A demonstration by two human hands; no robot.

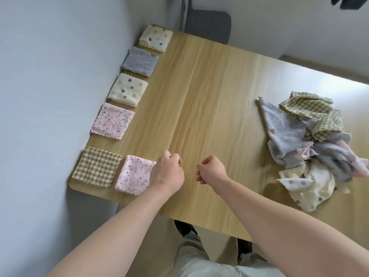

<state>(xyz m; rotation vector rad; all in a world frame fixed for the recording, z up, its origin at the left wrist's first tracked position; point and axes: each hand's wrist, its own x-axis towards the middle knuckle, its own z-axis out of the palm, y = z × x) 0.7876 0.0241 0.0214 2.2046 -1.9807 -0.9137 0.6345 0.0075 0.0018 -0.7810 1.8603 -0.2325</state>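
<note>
1. Six folded square cloths lie along the left edge of the pale wooden table (209, 96), beside the wall.
2. Nearest the person is a white folded cloth with pink and purple speckles (134, 174). It is just right of a green-and-cream checked folded cloth (96, 166).
3. The left hand (168, 172) covers the speckled cloth's right edge with its fingers curled. I cannot tell whether they pinch the fabric.
4. The right hand (211, 169) hovers just beside the left over bare wood, its fingers curled in and holding nothing.
5. Farther along the row are a pink-flecked folded cloth (112, 120), a cream cloth with coloured dots (127, 89), a grey speckled cloth (139, 60) and another cream dotted cloth (155, 38).
6. A loose heap of unfolded grey, checked and dotted cloths (311, 144) lies well apart at the table's right.
</note>
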